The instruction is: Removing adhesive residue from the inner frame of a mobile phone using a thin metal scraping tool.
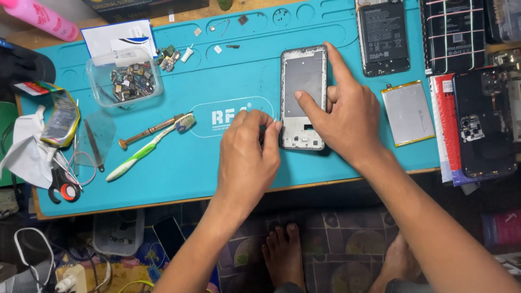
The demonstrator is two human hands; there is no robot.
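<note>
Steadying rectangular grey phone frame (303,97), right hand (347,116).

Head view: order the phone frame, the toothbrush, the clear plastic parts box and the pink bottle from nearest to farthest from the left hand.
1. Phone frame: just right of the left hand, at its fingertips.
2. Toothbrush: to its left on the blue mat.
3. Clear plastic parts box: farther up and left.
4. Pink bottle: top-left corner, off the mat.
</note>
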